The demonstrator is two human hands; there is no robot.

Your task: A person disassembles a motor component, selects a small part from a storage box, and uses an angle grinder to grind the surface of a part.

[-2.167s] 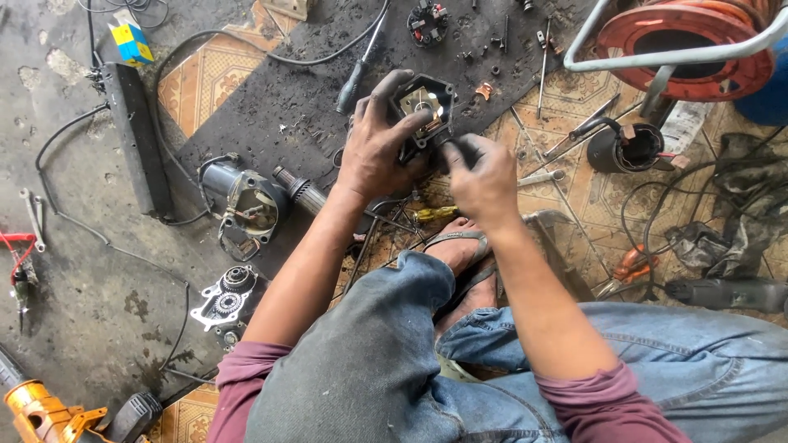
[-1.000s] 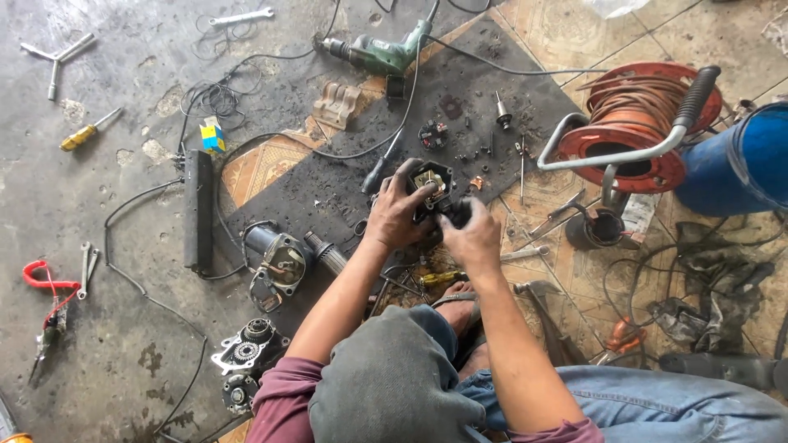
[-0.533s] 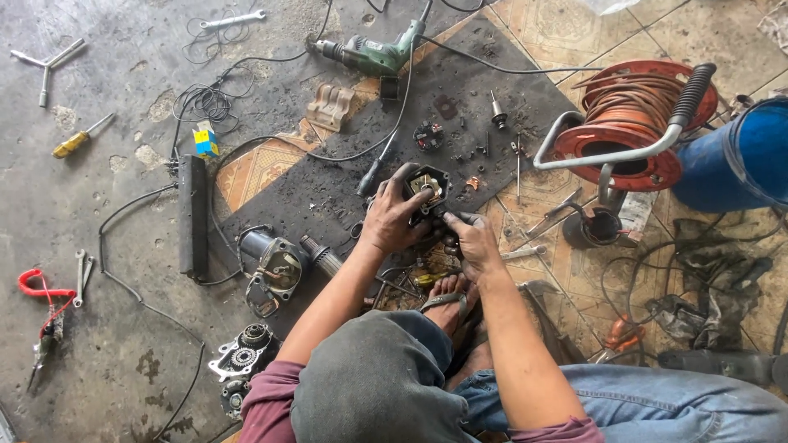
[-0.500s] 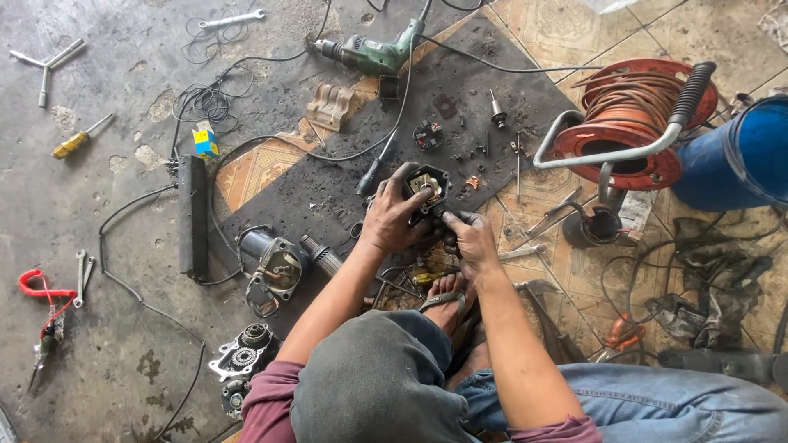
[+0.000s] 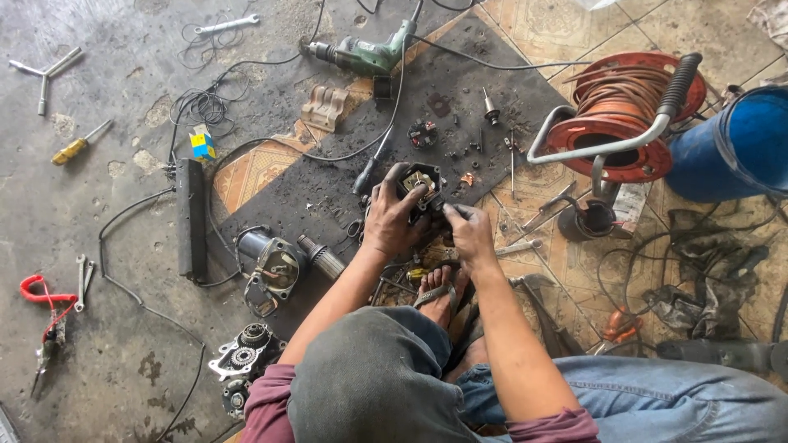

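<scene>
My left hand [image 5: 392, 218] grips a small black motor housing part [image 5: 419, 184] with copper and metal inside, held just above a dark rubber mat [image 5: 328, 184]. My right hand [image 5: 469, 233] is closed at the part's lower right edge, fingertips pinching something small I cannot make out. Both forearms reach forward over my knees and a sandalled foot [image 5: 437, 294].
A green power drill [image 5: 361, 56] lies at the mat's far edge. A motor body [image 5: 275, 264] and gear case [image 5: 244, 358] lie left. A red cable reel [image 5: 628, 111] and blue barrel [image 5: 743, 143] stand right. Screwdrivers, wrenches, red pliers [image 5: 45, 308] and loose wires litter the concrete.
The camera view has pulled back and shifted, showing more floor. Both hands stay on the black part; the right hand has slid slightly lower on its right edge.
</scene>
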